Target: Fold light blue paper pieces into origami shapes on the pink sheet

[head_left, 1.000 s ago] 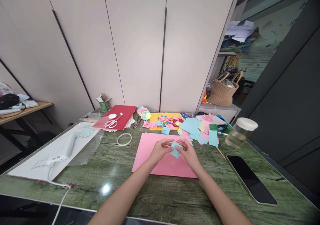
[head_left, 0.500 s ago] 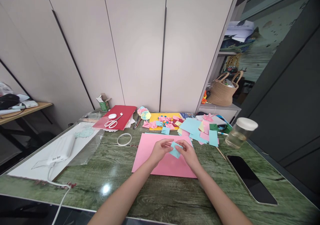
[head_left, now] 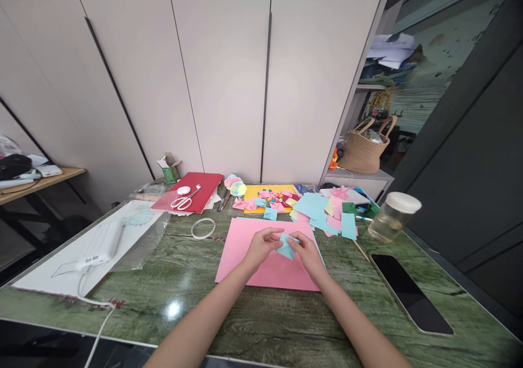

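A small folded piece of light blue paper (head_left: 286, 248) is pinched between both hands above a pink sheet of paper (head_left: 241, 253). My left hand (head_left: 263, 245) grips its left edge between thumb and fingers. On the other side, my right hand (head_left: 305, 249) holds the upper right edge, thumb in front. Creases show on the blue paper's face; its back is hidden. Just beyond the pink sheet lies a folded blue paper piece (head_left: 270, 213). Several folded pink pieces (head_left: 245, 203) rest on and beside a yellow sheet (head_left: 281, 189).
Loose blue sheets (head_left: 312, 205) and other coloured papers lie at the back right. A lidded jar of liquid (head_left: 386, 224) and a phone (head_left: 411, 294) are on the right. Further left are a tape roll (head_left: 203, 228), scissors (head_left: 182, 201) on a red folder (head_left: 204, 185), and a white power strip (head_left: 100, 243).
The blue paper has tilted slightly in my fingers, and its creases show differently. Both hands keep nearly the same place and hold.
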{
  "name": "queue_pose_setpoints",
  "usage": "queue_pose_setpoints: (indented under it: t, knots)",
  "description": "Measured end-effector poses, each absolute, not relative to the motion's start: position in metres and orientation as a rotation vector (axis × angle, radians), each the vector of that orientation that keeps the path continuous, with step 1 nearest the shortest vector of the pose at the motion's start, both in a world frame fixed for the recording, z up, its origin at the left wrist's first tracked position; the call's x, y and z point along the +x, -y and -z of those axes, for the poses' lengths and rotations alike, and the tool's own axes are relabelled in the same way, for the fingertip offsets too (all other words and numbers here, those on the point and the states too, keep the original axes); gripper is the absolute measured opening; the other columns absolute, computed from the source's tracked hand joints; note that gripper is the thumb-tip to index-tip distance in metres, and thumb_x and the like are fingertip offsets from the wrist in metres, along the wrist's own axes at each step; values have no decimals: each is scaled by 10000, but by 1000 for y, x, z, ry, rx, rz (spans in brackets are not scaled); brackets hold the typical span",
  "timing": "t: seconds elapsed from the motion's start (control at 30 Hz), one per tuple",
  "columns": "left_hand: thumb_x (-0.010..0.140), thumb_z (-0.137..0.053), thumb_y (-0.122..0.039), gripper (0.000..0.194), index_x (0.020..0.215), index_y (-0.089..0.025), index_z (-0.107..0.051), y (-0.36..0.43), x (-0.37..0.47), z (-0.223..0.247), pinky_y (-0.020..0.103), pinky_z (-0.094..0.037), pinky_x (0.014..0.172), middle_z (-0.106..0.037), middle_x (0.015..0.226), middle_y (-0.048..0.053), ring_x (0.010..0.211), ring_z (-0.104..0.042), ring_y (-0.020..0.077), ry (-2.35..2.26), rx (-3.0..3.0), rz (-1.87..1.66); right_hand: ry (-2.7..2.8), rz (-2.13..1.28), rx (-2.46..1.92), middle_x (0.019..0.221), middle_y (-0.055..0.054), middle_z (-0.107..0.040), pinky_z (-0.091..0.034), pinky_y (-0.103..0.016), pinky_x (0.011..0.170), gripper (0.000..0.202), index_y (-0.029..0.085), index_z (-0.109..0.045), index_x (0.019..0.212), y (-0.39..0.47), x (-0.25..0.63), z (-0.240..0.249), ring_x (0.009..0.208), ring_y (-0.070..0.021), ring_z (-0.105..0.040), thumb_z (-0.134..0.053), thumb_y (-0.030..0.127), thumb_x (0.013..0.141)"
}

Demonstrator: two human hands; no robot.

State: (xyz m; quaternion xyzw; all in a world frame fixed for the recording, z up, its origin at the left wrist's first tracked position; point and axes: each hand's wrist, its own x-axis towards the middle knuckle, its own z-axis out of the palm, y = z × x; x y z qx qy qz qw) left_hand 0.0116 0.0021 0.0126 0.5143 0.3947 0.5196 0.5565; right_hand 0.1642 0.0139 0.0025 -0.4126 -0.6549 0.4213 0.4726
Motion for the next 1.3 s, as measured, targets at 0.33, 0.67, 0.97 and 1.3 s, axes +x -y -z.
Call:
queue_pose_setpoints:
  t: [0.33, 0.67, 0.97, 1.3]
  knots:
    - [567, -664, -290, 231, 717, -116, -638, -5, 12, -9, 257, -425, 572, -615, 619, 50, 582, -544, 140, -1008, 1188, -1240, 1692, -963, -1061, 640, 3, -521, -350, -252, 534, 194, 202, -550, 704, -12, 163, -1, 584, -149, -454, -490, 383, 734]
    - [580, -656, -283, 185, 644, -110, -650, -5, 9, -9, 271, -436, 619, -622, 631, 49, 599, -543, 139, -1003, 1190, -1218, 1715, -925, -1080, 638, 0, -527, -348, -251, 529, 197, 200, -554, 709, -11, 163, -1, 580, -151, -453, -488, 384, 732]
    - [580, -656, -322, 238, 675, -104, -653, -6, 10, -8, 274, -455, 613, -624, 631, 46, 591, -550, 136, -1021, 1174, -1215, 1709, -945, -1067, 648, -2, -520, -348, -236, 522, 208, 185, -543, 718, -12, 163, 1, 588, -143, -458, -480, 382, 738]
    - [569, -670, -299, 291, 794, -115, -644, -8, 10, -6, 259, -461, 575, -618, 578, 22, 544, -558, 125, -961, 1246, -1249, 1690, -1007, -1041, 639, 3, -510, -341, -225, 507, 207, 181, -537, 724, -12, 163, 0, 575, -132, -448, -481, 379, 743]
